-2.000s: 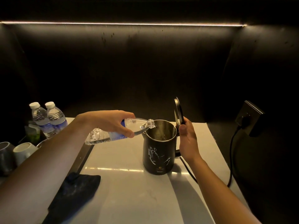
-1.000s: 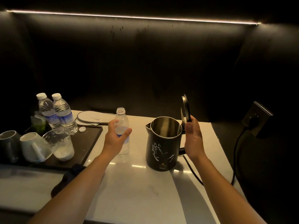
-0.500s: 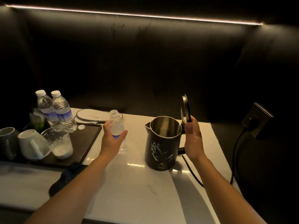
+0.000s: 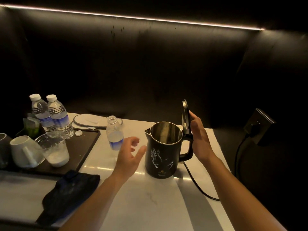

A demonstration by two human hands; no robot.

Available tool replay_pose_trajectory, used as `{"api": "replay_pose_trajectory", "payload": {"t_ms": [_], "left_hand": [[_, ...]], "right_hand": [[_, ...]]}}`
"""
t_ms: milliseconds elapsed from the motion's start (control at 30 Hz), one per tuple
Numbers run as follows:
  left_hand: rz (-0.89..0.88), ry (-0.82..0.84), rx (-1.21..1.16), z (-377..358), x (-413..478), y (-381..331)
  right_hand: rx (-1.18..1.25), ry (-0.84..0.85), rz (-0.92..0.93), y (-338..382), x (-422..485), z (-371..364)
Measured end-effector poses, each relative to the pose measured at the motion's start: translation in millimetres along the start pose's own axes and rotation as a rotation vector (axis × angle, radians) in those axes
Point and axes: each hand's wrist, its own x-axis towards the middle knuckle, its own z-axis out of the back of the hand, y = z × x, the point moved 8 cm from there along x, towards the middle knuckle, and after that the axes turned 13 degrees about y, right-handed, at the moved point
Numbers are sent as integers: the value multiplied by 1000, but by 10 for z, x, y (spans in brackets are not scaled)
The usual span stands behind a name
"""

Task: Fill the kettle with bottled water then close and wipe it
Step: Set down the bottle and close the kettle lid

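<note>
A black kettle (image 4: 162, 155) with a white pattern stands on the white counter (image 4: 150, 205), its lid (image 4: 185, 116) swung upright. My right hand (image 4: 199, 139) rests against the lid's back and the handle, fingers extended. An uncapped, nearly empty water bottle (image 4: 115, 133) stands left of the kettle. My left hand (image 4: 130, 155) hovers open between bottle and kettle, holding nothing. A dark blue cloth (image 4: 70, 192) lies at the counter's front left. The bottle's white cap (image 4: 78, 133) sits on the tray.
A dark tray (image 4: 86, 147) at left carries two full capped bottles (image 4: 53, 115), a plastic cup (image 4: 55, 150) and white mugs (image 4: 23, 150). The kettle's black cord (image 4: 196, 184) trails right toward a wall socket (image 4: 257, 126). A flat oval pad (image 4: 88, 121) lies behind the bottle.
My left hand poured from the bottle, stood it on the counter, then let go and drew back toward the kettle. My right hand stayed at the lid.
</note>
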Motion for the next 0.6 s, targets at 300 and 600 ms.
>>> {"api": "replay_pose_trajectory", "payload": {"t_ms": [300, 600], "left_hand": [[61, 296, -276, -332, 182, -260], [80, 301, -285, -314, 174, -248]], "right_hand": [[-416, 236, 22, 145, 116, -218], [-866, 276, -57, 88, 189, -363]]}}
